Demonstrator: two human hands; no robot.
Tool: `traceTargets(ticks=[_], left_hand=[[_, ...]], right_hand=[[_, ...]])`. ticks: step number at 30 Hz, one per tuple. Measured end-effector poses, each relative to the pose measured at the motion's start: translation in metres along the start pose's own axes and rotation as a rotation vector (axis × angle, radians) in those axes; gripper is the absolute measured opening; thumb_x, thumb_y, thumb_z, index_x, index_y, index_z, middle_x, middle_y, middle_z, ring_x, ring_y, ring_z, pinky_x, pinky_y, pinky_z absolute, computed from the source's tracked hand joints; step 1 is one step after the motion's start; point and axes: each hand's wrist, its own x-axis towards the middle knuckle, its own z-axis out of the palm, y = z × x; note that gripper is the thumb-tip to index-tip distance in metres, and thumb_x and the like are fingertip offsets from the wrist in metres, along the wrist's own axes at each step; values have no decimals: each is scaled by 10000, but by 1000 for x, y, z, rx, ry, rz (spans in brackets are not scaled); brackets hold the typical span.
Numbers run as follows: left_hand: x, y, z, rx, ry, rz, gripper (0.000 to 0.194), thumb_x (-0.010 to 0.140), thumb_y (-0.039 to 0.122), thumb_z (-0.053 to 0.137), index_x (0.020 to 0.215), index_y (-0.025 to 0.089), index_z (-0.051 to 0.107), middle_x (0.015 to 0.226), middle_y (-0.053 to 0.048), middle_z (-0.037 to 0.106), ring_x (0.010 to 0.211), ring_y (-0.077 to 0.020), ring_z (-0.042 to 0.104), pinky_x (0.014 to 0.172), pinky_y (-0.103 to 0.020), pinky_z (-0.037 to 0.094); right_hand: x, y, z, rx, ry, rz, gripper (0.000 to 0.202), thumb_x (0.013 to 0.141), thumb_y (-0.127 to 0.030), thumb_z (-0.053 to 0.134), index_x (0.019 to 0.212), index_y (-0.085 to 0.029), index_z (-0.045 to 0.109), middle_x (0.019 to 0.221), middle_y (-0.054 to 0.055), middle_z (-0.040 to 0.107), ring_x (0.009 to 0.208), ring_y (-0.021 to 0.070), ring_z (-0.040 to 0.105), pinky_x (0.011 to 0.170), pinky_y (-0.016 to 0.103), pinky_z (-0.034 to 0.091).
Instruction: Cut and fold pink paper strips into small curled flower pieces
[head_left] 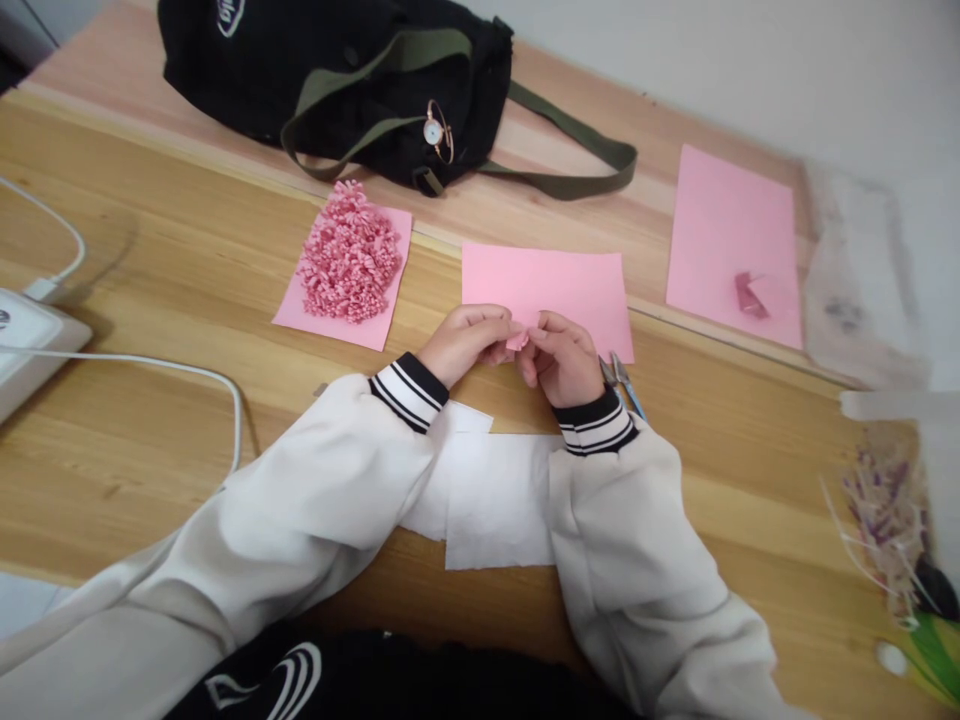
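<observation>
Pink scrap (pixel 517 342), small, irregular; in the tight fingertip pinch of both hands (pixel 470 342) (pixel 564 362)

A small watch (pixel 433 132) lies on a black bag (pixel 247 75), with white cables (pixel 238 412) at a white block (pixel 34 345)

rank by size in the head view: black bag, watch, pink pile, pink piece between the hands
1. Black bag
2. Pink pile
3. Watch
4. Pink piece, partly hidden, judged by what shows
</observation>
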Motion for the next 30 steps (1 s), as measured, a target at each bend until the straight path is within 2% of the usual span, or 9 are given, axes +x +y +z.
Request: traceTargets(ticks=[5,11,18,24,30], left_hand=[[0,0,1,-89,30,12,223,689,285,624,577,144,492,454,32,477,440,-72,443,464,-211,324],[1,-3,1,-69,70,-19,163,701,198,616,660,157,463,466,55,495,435,-64,447,469,-194,322],[1,-2,0,-40,23,-8,145,686,181,565,582,145,472,461,41,481,443,-62,443,475,-202,314],[0,-2,0,-10,6,-19,118,651,165,562,561,141,489,458,32,477,449,-67,438,480,-209,304],[0,0,0,-20,-9,-19,115,621,149,548,533,143,475,439,32,462,442,-71,430,483,-215,294]], right_hand=[[2,3,1,9,76,-66,278,730,-385,642,638,-186,470,370,-72,488,293,51,357,324,168,244],[3,5,2,37,157,-79,288,705,-396,669,654,-188,476,357,-76,486,279,53,345,308,167,231],[2,1,3,31,96,-56,257,702,-382,615,601,-181,490,368,-42,503,305,73,385,326,194,268],[2,3,2,35,98,-59,188,700,-288,580,568,-181,499,367,-42,511,311,73,392,340,194,272],[2,5,1,2,96,-42,188,703,-301,590,581,-178,518,378,-46,515,313,69,387,339,186,268]])
